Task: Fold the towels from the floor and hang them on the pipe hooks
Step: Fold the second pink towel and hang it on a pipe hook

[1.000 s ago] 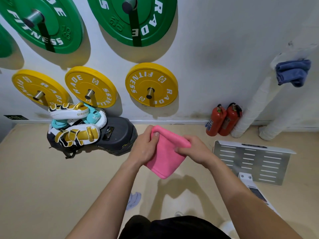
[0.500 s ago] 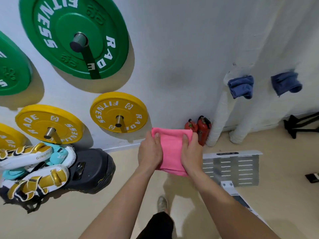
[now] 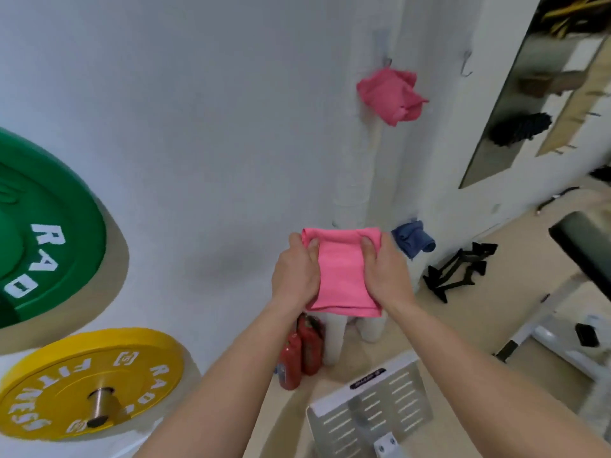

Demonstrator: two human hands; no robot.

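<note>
A folded pink towel (image 3: 340, 276) hangs flat between both hands in front of the white wall pipes (image 3: 350, 180). My left hand (image 3: 297, 276) grips its left edge and my right hand (image 3: 386, 276) grips its right edge, thumbs on the front. Another pink towel (image 3: 390, 94) hangs bunched on a hook high on the left pipe. A blue towel (image 3: 413, 241) hangs on the right pipe just right of my right hand. An empty metal hook (image 3: 467, 66) sticks out high on the right pipe.
Two red fire extinguishers (image 3: 299, 352) stand at the pipes' base. A metal plate with slots (image 3: 373, 408) lies on the floor below. Green (image 3: 43, 233) and yellow (image 3: 89, 385) weight plates hang on the wall at left. A black stand (image 3: 456, 276) and a bench (image 3: 582, 252) are at right.
The view has swung right and up, closer to the pipes. The pink towel has been folded flat and raised in front of them. The upper pink towel and hook have come into view.
</note>
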